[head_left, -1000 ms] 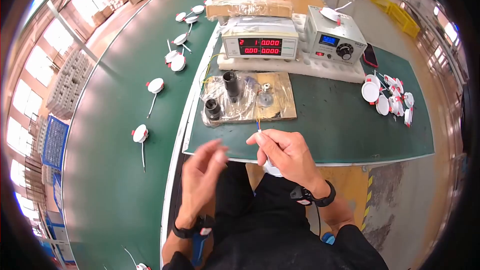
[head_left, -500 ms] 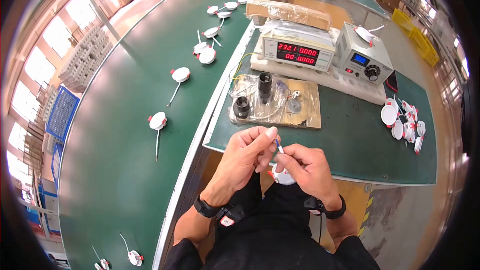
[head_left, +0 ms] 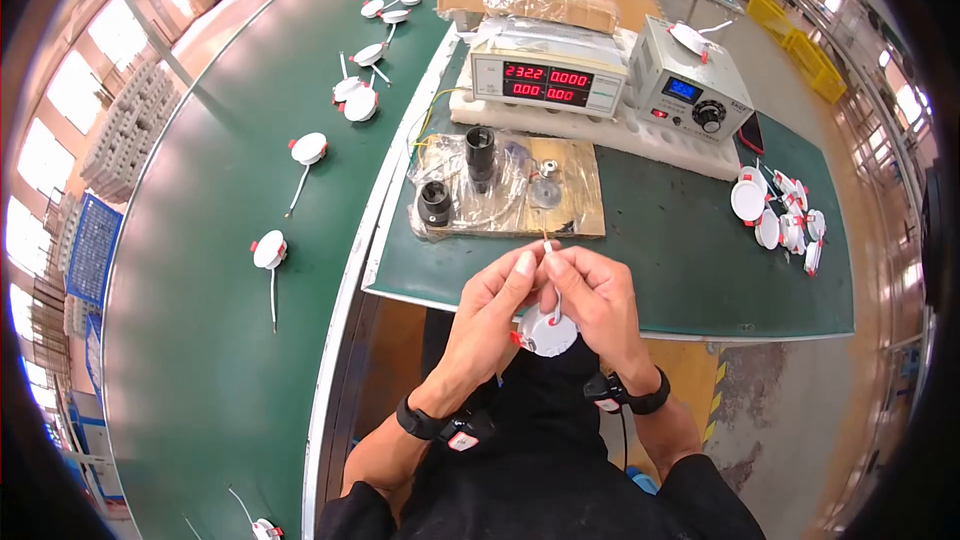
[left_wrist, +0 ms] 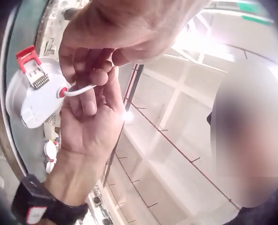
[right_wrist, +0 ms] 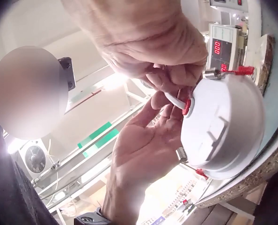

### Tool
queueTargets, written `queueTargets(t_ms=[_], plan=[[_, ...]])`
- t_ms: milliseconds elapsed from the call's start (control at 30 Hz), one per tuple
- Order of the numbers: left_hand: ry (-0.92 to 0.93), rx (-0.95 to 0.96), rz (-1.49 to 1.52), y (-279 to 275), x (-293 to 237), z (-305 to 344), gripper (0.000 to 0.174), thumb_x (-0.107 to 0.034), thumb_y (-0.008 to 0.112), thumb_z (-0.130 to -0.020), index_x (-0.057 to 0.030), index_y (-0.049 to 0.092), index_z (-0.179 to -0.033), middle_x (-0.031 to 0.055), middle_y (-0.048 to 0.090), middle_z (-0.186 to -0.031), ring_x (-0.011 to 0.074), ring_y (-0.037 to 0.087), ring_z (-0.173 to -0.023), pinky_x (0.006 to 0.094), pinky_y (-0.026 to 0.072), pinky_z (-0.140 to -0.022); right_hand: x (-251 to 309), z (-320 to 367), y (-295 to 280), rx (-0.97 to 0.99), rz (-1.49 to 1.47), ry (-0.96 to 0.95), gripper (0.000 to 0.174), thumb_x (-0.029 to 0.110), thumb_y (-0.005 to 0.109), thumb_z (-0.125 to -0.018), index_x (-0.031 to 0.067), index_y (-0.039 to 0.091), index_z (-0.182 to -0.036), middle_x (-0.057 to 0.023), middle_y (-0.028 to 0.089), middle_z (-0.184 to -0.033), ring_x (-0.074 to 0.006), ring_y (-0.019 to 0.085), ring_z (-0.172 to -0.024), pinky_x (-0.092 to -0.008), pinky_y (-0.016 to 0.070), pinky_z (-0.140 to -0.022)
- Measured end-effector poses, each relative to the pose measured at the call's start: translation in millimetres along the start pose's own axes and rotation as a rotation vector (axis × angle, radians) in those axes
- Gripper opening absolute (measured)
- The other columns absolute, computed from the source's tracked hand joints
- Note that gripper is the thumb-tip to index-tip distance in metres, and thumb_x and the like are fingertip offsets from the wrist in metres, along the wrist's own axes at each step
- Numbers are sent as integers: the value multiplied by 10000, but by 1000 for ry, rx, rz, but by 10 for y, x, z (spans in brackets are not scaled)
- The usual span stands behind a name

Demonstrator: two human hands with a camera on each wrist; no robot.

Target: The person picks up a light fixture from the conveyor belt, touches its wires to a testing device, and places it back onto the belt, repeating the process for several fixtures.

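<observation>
Both hands meet just in front of the bench's near edge, over a round white downlight (head_left: 548, 334) with red-tipped spring clips. Its short white cable (right_wrist: 175, 101) leaves the back of the housing through a red grommet and runs up between the fingers. My left hand (head_left: 488, 308) pinches the cable near its wire end, thumb uppermost. From the other side my right hand (head_left: 598, 302) pinches the same cable, the two thumbs close together. Thin bare wire ends poke out beyond the fingertips towards the wooden board (head_left: 585, 210). The lamp hangs below the hands, back side showing.
Black sockets (head_left: 480, 155) stand on the film-wrapped board. Behind it are a red-digit meter (head_left: 548, 80) and a grey box with a knob (head_left: 695, 90). More downlights (head_left: 768, 230) are heaped at right; others lie along the green conveyor (head_left: 210, 270) at left.
My left hand, apart from the lamp at first, came in to the wire end and now pinches the cable beside my right hand. The downlight's back has come into view.
</observation>
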State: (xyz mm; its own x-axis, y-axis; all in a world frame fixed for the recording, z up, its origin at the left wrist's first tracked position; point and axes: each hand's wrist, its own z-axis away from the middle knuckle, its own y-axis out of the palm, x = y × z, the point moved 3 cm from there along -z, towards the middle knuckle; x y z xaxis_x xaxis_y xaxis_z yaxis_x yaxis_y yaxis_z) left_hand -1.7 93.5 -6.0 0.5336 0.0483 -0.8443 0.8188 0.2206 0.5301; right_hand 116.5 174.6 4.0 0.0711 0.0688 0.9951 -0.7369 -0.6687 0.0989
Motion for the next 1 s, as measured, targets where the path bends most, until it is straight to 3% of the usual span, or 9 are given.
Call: queueTargets(t_ms=[33,133,167,267,300,433,567,767,1000], plan=[[55,-61,-129,-68,55,-23,476,-281,505,-1088,34,497,-1445,119,646,-1268,151,620,-1108,314,485,-1002,28,-20,-34,-4,-60,26,313,265,564,-1054,-10,692,-974,-17,628,-696,-20,436,-541,-203,359,-491],[75,-63,-485,-191,136,-19,523,-242,576,-1054,46,451,-1472,141,589,-1367,182,607,-1188,327,463,-1044,-62,-174,-201,-43,-165,57,326,277,557,-1054,-17,678,-978,-27,635,-706,-23,422,-509,-193,330,-460],[-31,42,-360,-190,161,-24,558,-184,628,-1016,43,424,-1483,151,574,-1382,211,624,-1192,375,521,-1016,-113,-250,-239,-39,-207,70,335,284,553,-1053,-21,669,-982,-31,644,-719,-26,423,-496,-195,316,-453],[-295,134,77,-124,437,-73,556,-145,626,-1003,29,411,-1485,148,599,-1337,217,653,-1145,414,603,-925,-272,-480,-302,-22,-225,138,327,273,557,-1050,-20,676,-969,-32,645,-717,-26,425,-494,-199,320,-452],[-297,117,148,-122,491,-129,560,-72,634,-970,13,405,-1475,152,638,-1264,278,696,-1096,455,647,-857,-329,-559,-334,-42,-93,103,329,275,557,-1048,-9,685,-942,-32,646,-714,-20,431,-503,-205,329,-454],[-471,194,241,-133,417,-328,513,-43,634,-961,11,432,-1430,191,650,-1231,366,694,-1099,417,655,-841,-533,-856,-541,-8,237,116,329,257,535,-1060,-1,664,-902,-23,602,-668,-25,415,-518,-209,324,-476],[-520,182,380,-83,435,-493,444,-31,630,-963,6,471,-1375,193,654,-1214,402,686,-1101,396,651,-861,-550,-1005,-521,-7,257,168,349,272,534,-1055,6,641,-858,-8,571,-646,-40,430,-527,-229,335,-483],[-543,193,379,-117,447,-630,424,-23,623,-968,3,474,-1364,188,655,-1218,425,675,-1113,397,648,-870,-561,-1110,-550,-17,408,198,395,315,536,-1045,10,630,-811,14,533,-611,-63,434,-518,-262,343,-479],[-568,228,298,-121,318,-706,425,-47,673,-943,-28,507,-1335,149,664,-1218,317,701,-1106,375,611,-888,-480,-1116,-524,-60,368,245,380,309,564,-1022,14,631,-791,26,486,-574,-62,427,-510,-270,344,-476]])
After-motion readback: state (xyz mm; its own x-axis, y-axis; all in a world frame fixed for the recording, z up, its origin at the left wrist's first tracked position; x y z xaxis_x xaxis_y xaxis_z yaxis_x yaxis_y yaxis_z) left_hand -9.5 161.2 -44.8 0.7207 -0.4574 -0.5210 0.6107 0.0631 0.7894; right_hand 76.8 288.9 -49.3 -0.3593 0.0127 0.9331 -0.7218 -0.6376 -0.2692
